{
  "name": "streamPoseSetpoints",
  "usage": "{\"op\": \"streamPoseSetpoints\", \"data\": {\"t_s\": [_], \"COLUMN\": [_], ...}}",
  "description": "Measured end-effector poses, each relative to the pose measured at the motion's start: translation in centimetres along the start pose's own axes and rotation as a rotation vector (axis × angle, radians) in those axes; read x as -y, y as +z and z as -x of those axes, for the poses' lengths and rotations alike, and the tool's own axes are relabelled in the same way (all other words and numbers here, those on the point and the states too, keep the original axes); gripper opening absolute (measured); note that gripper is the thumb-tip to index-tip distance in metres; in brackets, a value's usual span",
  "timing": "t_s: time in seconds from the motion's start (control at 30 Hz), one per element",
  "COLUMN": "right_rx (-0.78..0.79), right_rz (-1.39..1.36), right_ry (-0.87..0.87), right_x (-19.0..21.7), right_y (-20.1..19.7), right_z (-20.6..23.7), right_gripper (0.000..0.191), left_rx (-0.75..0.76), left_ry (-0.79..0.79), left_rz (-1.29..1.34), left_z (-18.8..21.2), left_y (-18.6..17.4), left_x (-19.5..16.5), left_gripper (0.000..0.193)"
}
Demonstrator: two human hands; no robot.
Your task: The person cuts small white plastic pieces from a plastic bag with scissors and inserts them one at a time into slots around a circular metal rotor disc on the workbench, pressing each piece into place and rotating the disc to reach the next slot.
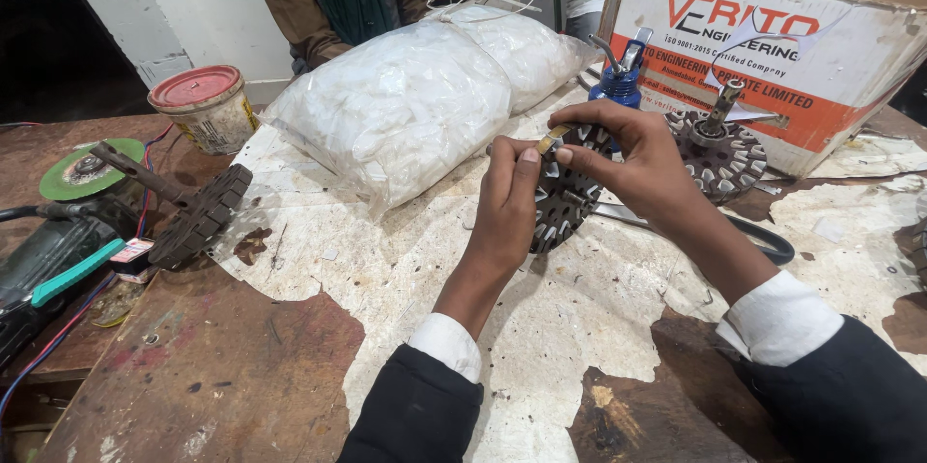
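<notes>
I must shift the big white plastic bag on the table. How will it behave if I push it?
The bag looks soft and stuffed with small white pieces, so it would probably sag and deform rather than slide stiffly. Its smooth film may be slippery. It lies flat and long, so rolling seems unlikely.

We are looking at a repair workshop.
An angle grinder (58, 231) is lying at the worn workbench's (222, 376) left edge, slotted motor cores (719, 159) sitting nearby.
</notes>
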State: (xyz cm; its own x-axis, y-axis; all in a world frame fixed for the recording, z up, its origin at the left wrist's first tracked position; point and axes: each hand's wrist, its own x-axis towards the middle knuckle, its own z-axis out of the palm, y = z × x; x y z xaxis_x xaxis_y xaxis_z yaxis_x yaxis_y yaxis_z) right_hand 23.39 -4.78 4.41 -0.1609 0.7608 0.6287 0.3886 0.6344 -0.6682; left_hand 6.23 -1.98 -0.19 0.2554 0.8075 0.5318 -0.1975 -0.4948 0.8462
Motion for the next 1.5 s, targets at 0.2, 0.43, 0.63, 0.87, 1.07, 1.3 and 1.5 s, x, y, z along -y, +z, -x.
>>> {"op": "streamPoseSetpoints", "data": {"t_s": [0.2,0.43,0.63,0.87,1.07,1.3,1.5], "right_rx": [-0.032,0.073,0.037,0.296,0.613,0.625,0.557], "right_rz": [-0.021,-0.151,-0.129,0.895,1.208,1.316,0.915], "right_ry": [0.080,0.049,0.200,0.736,0.985,1.049,1.217], "right_x": [0.1,0.9,-0.4,-1.3,0.0,-0.2,1.2], "right_y": [0.2,0.0,-1.4,-5.3,-6.7,-8.2,-8.0], "right_z": [-0.1,0.0,-0.3,0.2,1.5,2.4,2.5], "right_gripper": [0.039,0.039,0.044,0.036,0.047,0.054,0.074], "left_rx": [0.029,0.066,-0.026,-0.213,-0.393,-0.447,-0.382], "left_ry": [0.003,0.086,0.051,-0.088,-0.177,0.018,0.055], "left_rz": [0.018,0.138,0.043,-0.122,-0.306,-0.580,-0.535], "left_z": [0.1,0.2,0.1,-0.5,-0.5,0.1,0.4], "left_y": [-0.2,-0.3,-0.3,-1.0,-1.4,-1.0,-0.8], "left_x": [-0.2,-0.3,0.0,-0.5,-1.4,-1.4,-1.5], "left_gripper": [0.027,0.026,0.029,0.048,0.034,0.034,0.032]}}
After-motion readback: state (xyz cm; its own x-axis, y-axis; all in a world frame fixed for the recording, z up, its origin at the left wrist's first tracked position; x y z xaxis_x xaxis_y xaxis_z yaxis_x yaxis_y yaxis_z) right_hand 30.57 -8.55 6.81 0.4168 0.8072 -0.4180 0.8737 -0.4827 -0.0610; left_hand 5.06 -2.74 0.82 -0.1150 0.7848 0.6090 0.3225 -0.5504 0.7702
